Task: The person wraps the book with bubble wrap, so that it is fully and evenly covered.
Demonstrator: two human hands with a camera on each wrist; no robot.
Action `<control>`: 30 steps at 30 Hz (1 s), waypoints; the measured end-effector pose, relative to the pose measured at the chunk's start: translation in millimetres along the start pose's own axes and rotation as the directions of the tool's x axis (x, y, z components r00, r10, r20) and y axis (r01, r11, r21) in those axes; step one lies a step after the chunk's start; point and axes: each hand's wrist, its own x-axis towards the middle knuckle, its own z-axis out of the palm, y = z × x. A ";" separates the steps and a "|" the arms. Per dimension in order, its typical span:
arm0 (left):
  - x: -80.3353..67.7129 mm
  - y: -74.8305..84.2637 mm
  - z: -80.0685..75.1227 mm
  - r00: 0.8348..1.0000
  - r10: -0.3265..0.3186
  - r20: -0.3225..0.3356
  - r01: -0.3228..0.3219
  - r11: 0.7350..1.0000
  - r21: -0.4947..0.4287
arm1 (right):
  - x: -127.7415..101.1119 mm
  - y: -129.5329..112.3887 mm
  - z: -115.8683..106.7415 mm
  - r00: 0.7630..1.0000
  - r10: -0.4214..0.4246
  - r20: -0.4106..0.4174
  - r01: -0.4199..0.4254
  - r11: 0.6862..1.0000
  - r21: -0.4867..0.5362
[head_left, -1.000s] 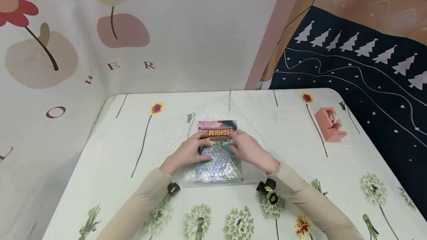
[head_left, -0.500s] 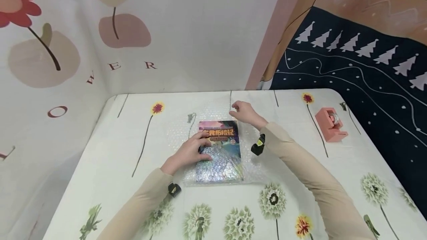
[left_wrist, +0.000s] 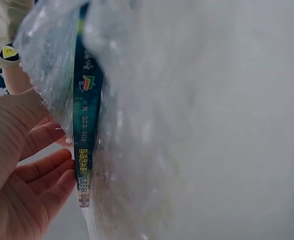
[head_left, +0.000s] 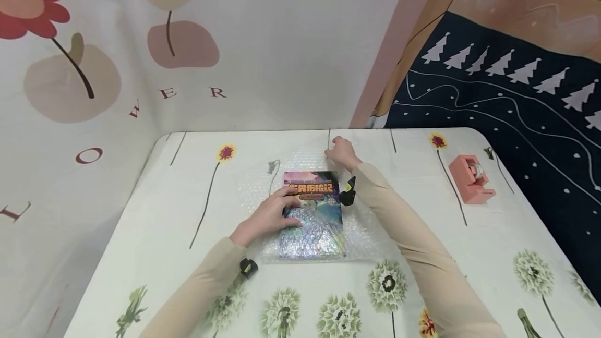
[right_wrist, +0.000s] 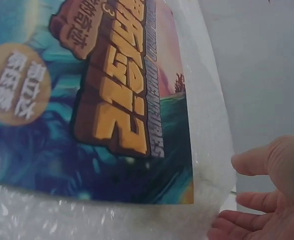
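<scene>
A colourful book (head_left: 325, 207) with orange title lettering lies on a sheet of clear bubble wrap (head_left: 305, 156); one flap of the wrap covers its lower half. My left hand (head_left: 271, 214) rests at the book's left edge, its fingers spread over the cover and the flap. In the left wrist view, fingers (left_wrist: 49, 172) come up against the dark spine (left_wrist: 84, 120). My right hand (head_left: 344, 153) is at the far edge of the bubble wrap, beyond the book. The right wrist view shows its thumb (right_wrist: 252, 161) apart from the fingers, close beside the wrap's edge.
A pink tape dispenser (head_left: 470, 180) with a roll of clear tape stands at the right of the table. The tablecloth (head_left: 178, 207) is white with printed flowers. Printed curtains (head_left: 281, 56) hang behind the table and along its sides.
My right hand has left the book's right side and moved away from me to the wrap's far edge. The left hand has stayed on the book.
</scene>
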 end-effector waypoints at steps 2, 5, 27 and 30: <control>0.0 0.3 0.1 1.000 -0.004 0.002 0.004 1.000 -0.001 | 1.8 -0.2 0.8 1.000 0.012 -0.009 -0.012 1.000 0.018; -0.2 1.1 -0.2 1.000 -0.009 0.003 0.010 1.000 -0.007 | 3.5 -0.8 1.5 1.000 0.028 -0.012 -0.028 0.998 0.057; -1.7 1.7 -1.2 1.000 -0.013 -0.003 0.013 0.999 -0.029 | -52.7 -11.8 -13.7 0.896 -0.427 0.120 0.427 0.904 0.028; -1.8 1.2 -1.1 1.000 -0.012 -0.005 0.012 1.000 -0.026 | -68.0 -10.7 -9.1 0.848 -0.508 0.149 0.524 0.846 -0.101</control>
